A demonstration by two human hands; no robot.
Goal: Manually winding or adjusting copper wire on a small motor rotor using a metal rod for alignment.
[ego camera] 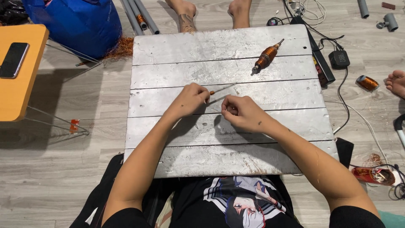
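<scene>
On the grey board point(177, 158), left hand point(190, 99) and right hand point(244, 112) both pinch 1 thin rod point(219, 90); copper-wound rotor point(266, 56) lies beyond.

Black printed T-shirt, bare forearms

My bare left hand point(190, 99) and right hand point(241, 112) pinch a thin shiny metal rod point(222, 90) over the matt, scuffed silver-painted plank board point(228, 126); glossy copper-wire armature point(266, 57) beyond, pale wood-grain floor point(63, 177).

Bare board point(168, 50) all round, only copper-wound rotor point(266, 57) far right.
</scene>
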